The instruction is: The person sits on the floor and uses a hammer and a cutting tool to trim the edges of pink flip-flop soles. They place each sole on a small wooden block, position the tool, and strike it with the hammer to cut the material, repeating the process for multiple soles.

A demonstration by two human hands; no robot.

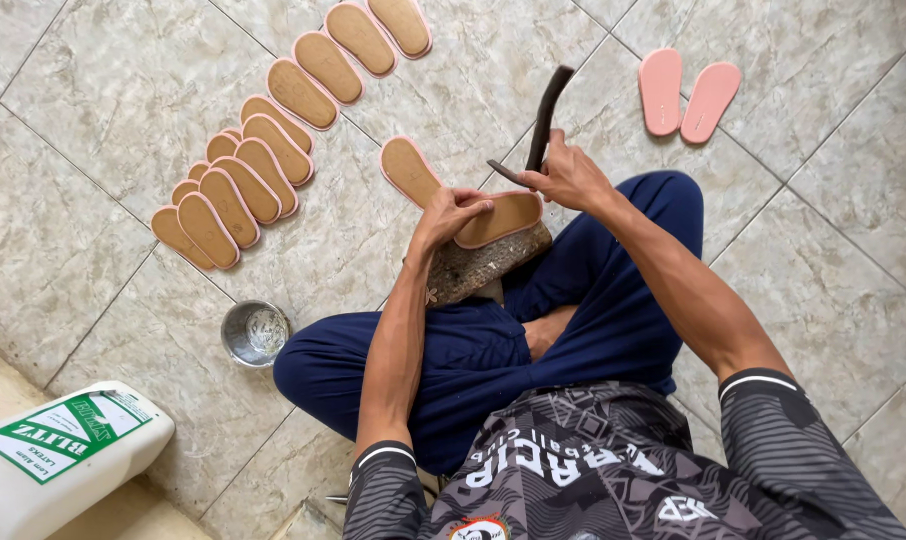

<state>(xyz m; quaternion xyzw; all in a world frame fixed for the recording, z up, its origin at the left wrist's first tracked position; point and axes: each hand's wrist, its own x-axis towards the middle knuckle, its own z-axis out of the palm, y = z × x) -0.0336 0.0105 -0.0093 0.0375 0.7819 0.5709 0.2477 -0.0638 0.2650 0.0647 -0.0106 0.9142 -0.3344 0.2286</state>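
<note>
Off to the left of the hands, a long row of tan pink-edged insoles (pixel 263 150) already lies on the floor. Left hand (pixel 451 213) presses flat on the insole on the stone block (pixel 500 217); right hand (pixel 570 178) grips a dark hammer (pixel 545 115). Two pink soles (pixel 685 95) wait further right, looks about halfway.

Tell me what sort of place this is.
Probably a small home sandal-making spot: a tiled floor with rows of soles, a glue jug, and a hammer in the right hand.
</note>
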